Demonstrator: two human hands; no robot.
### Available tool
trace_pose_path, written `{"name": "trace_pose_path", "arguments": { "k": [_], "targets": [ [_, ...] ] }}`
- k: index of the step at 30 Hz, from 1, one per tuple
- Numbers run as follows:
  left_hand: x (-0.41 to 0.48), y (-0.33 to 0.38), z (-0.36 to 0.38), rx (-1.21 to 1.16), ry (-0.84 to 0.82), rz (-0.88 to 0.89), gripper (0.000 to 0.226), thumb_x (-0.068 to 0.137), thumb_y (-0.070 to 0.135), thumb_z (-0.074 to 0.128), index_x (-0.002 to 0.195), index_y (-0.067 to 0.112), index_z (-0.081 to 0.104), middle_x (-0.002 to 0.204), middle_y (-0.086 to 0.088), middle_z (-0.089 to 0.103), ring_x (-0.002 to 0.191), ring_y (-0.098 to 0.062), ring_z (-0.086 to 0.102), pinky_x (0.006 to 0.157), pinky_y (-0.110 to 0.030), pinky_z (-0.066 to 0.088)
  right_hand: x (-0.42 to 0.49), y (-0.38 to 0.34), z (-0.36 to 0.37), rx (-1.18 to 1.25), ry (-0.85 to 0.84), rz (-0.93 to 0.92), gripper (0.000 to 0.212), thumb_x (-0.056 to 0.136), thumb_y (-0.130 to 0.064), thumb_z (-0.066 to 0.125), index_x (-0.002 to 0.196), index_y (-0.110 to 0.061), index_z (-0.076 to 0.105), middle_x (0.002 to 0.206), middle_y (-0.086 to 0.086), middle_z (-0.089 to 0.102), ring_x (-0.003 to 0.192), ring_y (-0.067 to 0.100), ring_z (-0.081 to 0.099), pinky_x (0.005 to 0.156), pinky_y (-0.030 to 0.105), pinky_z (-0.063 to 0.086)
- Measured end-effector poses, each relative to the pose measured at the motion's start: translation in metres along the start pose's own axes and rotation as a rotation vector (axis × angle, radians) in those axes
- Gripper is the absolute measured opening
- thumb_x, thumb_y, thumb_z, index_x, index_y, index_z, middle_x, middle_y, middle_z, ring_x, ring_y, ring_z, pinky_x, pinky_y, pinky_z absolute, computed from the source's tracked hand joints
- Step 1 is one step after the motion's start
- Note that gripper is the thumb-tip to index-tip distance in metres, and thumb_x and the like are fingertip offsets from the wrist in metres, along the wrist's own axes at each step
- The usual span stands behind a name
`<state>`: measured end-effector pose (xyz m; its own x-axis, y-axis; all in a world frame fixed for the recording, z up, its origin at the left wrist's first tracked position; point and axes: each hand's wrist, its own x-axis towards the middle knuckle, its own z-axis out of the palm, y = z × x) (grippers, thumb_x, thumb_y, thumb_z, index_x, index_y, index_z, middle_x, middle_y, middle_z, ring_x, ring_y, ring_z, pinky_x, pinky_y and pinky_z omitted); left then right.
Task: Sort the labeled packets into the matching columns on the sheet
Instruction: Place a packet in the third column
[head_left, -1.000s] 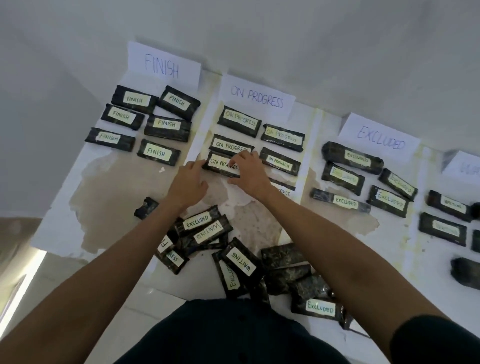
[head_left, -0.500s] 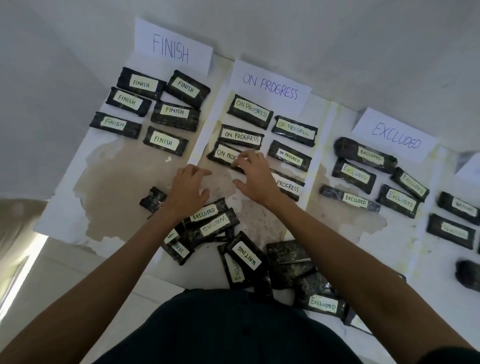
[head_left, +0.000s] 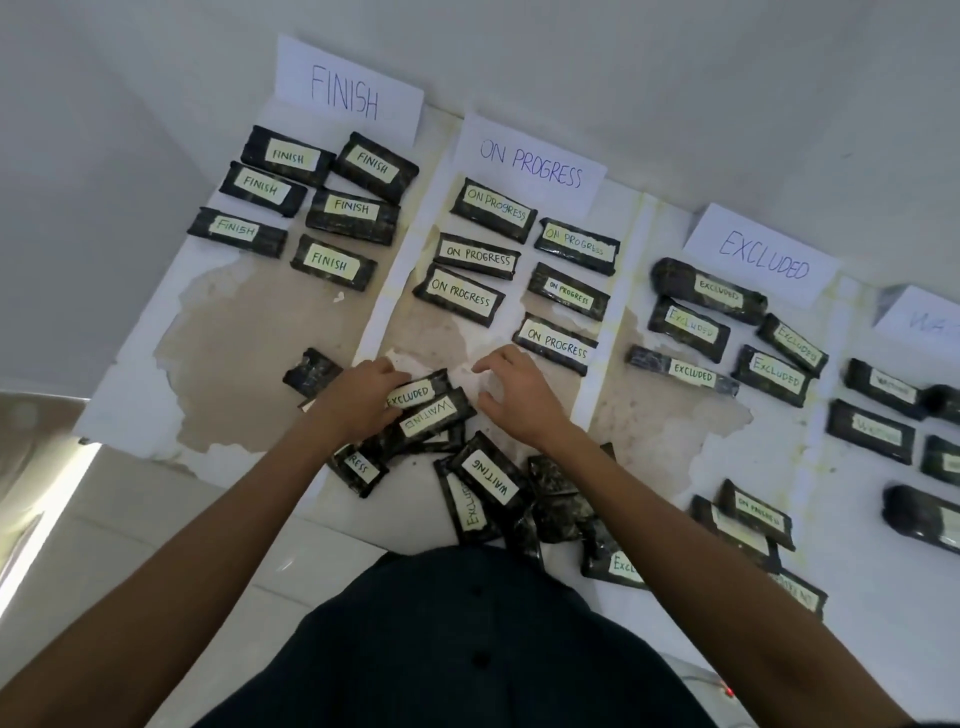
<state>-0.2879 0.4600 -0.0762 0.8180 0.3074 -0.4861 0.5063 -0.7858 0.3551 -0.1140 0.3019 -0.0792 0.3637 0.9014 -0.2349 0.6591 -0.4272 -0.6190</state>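
the left hand (head_left: 358, 400) is covering one end of the excluded packet (head_left: 415, 393) atop the unsorted pile (head_left: 483, 478), its grip unreadable; the right hand (head_left: 511, 392) is hovering released beside it, and the waiting header (head_left: 922, 317) is running off-frame.

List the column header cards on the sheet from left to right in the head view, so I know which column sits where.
FINISH card → ON PROGRESS card → EXCLUDED card → a fourth card cut off by the right edge, its writing too blurred and cropped to read for certain.
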Motion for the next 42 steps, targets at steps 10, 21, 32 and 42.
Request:
{"name": "trace_pose_path", "arguments": {
  "k": [10,21,32,42],
  "targets": [
    [0.004,0.019,0.002,0.306,-0.044,-0.034,0.057,0.086,0.024,0.055,0.136,0.005,0.037,0.125,-0.015,0.048,0.112,-0.033,0.048,0.086,-0.042,0.045,-0.046,0.024,-0.008,0.008,0.048,0.077,0.03,0.083,-0.012,0.06,0.113,-0.011,0.06,0.115,0.007,0.053,0.109,0.024,0.05,0.096,0.033,0.042],
    [0.02,0.104,-0.01,0.045,0.226,0.067,0.057,0.079,0.018,0.059,0.132,0.004,0.045,0.117,-0.016,0.055,0.104,-0.032,0.052,0.078,-0.042,0.049,-0.099,0.061,-0.056,0.026,0.213,0.153,0.027,0.084,-0.01,0.06,0.111,-0.009,0.061,0.11,0.008,0.054,0.098,0.024,0.053,0.087,0.032,0.043],
    [0.09,0.229,0.023,0.011,0.14,0.304,0.048,0.081,0.014,0.06,0.127,0.004,0.048,0.12,-0.013,0.045,0.107,-0.028,0.049,0.082,-0.037,0.051,-0.156,0.13,-0.095,0.006,0.231,0.326,0.03,0.083,-0.01,0.062,0.113,-0.008,0.06,0.114,0.01,0.056,0.102,0.027,0.055,0.09,0.031,0.042],
    [0.138,0.282,0.06,0.26,0.147,0.372,0.045,0.08,0.011,0.06,0.123,0.005,0.05,0.12,-0.015,0.051,0.109,-0.032,0.047,0.092,-0.042,0.043,-0.204,0.2,-0.125,0.038,0.273,0.408,0.032,0.084,0.008,0.046,0.106,-0.007,0.064,0.11,0.011,0.062,0.103,0.026,0.055,0.09,0.027,0.041]
  ]
}}
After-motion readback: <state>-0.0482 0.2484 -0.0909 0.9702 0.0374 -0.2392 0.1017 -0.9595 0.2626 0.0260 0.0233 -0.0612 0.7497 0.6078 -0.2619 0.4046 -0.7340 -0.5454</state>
